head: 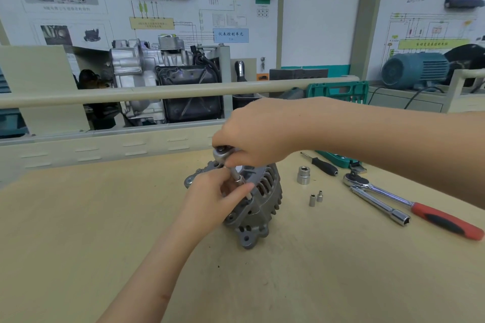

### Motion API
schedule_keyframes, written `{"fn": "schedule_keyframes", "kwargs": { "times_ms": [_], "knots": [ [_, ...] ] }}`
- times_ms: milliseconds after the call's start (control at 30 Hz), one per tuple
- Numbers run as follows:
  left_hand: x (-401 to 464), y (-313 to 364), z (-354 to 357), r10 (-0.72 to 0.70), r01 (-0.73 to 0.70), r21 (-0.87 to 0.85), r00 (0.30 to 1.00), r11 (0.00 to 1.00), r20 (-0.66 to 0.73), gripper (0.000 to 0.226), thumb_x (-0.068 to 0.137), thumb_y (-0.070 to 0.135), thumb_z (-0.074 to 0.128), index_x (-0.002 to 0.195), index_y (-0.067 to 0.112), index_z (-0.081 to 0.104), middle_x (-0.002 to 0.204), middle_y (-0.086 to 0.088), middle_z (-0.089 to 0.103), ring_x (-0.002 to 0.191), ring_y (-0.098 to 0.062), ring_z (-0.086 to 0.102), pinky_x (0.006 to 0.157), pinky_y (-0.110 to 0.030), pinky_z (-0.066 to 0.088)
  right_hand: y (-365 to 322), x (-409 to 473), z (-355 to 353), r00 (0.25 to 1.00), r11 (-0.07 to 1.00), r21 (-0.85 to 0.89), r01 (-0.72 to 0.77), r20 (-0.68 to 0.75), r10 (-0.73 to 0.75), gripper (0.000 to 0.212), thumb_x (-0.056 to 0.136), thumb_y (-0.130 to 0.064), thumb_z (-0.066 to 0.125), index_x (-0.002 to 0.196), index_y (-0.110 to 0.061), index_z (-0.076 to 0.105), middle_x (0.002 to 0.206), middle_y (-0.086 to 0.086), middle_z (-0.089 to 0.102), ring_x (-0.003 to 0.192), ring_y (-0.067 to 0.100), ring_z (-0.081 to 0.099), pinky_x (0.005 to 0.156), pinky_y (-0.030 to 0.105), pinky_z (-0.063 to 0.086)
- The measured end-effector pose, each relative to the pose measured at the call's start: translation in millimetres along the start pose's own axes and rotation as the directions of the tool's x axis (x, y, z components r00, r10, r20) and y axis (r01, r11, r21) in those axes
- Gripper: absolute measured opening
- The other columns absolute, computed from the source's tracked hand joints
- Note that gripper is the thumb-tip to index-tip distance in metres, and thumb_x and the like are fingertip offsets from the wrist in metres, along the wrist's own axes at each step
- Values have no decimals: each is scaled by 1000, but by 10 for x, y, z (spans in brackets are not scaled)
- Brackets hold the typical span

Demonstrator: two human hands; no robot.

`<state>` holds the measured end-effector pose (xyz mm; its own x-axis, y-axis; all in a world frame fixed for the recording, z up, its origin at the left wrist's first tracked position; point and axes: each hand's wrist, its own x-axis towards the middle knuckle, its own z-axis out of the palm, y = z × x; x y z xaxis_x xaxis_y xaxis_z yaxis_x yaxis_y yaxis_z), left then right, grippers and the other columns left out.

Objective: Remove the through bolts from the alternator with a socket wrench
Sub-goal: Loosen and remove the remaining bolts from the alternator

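A grey finned alternator (258,202) sits mid-tabletop (105,217). The right hand (258,136) grips the socket wrench (223,153) head, hiding its handle. The left hand (210,198) pinches the extension shaft (240,181), hiding the bolt.

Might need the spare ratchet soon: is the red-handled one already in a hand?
No, the red-handled ratchet lies untouched on the table, right of the alternator, while both hands work at the alternator.
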<state>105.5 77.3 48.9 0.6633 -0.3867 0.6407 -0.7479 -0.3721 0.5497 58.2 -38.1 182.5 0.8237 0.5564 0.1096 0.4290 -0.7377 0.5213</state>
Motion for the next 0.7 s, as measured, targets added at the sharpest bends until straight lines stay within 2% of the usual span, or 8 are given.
{"fn": "schedule_keyframes", "kwargs": {
  "times_ms": [67,167,233,300,367,433,533,700],
  "knots": [
    [4,18,19,6,-5,35,1000,999,-27,37,75,32,68,52,32,40,42,13,45,53,5,47,52,-10,35,10,12,-22,1000,1000,-26,-3,11,3,23,90,-34,44,96,-17,58,63,-8,40,50,9,33,44,24,21],
    [7,25,25,8,-6,50,999,999,-36,37,74,35,68,54,35,38,45,12,41,53,3,47,51,-13,35,35,57,-18,996,998,30,61,60,-63,23,91,-35,44,88,-15,55,68,-4,46,64,17,47,49,25,30],
    [8,31,12,9,-8,35,1000,999,-20,32,74,38,67,55,36,41,47,11,44,53,1,48,50,-14,35,25,54,3,998,999,7,45,43,-45,23,91,-35,44,91,-16,57,67,-5,45,59,15,45,47,25,28],
    [13,23,7,-23,23,5,999,1000,24,23,73,44,63,62,24,56,55,5,55,55,-4,51,52,-19,41,-5,25,17,1000,1000,-27,0,6,0,23,90,-34,44,98,-19,60,64,-7,42,50,9,34,44,24,22],
    [21,11,10,-51,51,-5,997,999,54,33,74,43,62,75,10,65,68,-5,64,64,-14,58,61,-31,48,-9,11,21,1000,1000,-6,3,-4,-3,25,91,-33,43,105,-20,60,73,-4,51,51,8,32,44,23,22],
    [24,-1,14,-50,50,0,998,999,44,31,75,39,65,68,9,63,63,-4,62,59,-11,55,56,-23,43,-14,2,7,1000,1000,8,21,5,-21,27,91,-33,43,108,-20,59,84,-1,58,55,11,36,45,21,25],
    [7,24,42,-18,18,52,1000,998,7,33,76,37,67,52,24,48,48,8,48,50,-1,48,49,-14,36,-10,2,-30,1000,1000,-25,11,18,-11,24,90,-33,44,102,-20,60,70,-6,49,51,9,33,44,24,22],
    [5,33,76,3,-1,65,999,998,-34,36,76,39,66,53,30,39,44,10,41,52,2,47,49,-14,34,-2,47,-45,998,999,-4,36,56,-36,18,90,-33,44,86,-17,53,64,-6,43,56,15,42,46,26,26]
  ]
}}
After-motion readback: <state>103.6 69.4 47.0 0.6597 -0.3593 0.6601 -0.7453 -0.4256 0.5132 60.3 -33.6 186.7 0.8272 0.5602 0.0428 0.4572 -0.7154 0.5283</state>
